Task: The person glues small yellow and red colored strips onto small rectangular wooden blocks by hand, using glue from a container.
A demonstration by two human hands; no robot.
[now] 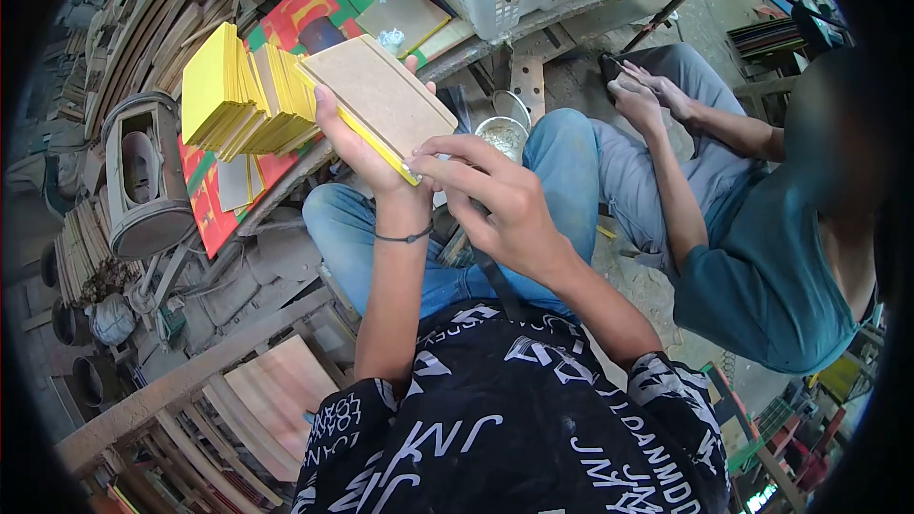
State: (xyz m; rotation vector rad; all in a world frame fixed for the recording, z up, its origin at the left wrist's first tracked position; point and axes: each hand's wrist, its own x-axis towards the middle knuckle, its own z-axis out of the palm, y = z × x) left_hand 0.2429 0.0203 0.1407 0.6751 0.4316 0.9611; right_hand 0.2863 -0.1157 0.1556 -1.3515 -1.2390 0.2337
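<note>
My left hand (354, 145) is wrapped around a thin brown wooden board (381, 86) with a yellow-painted edge, held tilted over my knees. The thumb lies along the near side, and fingertips show past the far edge. My right hand (500, 200) is at the board's lower right corner, its fingers bent together against the yellow edge. Something small and whitish shows by those fingertips, too hidden to name. Left of the board stands a stack of similar yellow-edged boards (214, 86) on a low bench.
Red-green printed sheeting (200, 205) covers the bench. A white plastic basket (514, 5) with wood pieces stands at its far end. A tin can (503, 136) sits by my knee. On the right a co-worker (752, 257) sits, hands together. A slatted wooden rack (181, 409) is lower left.
</note>
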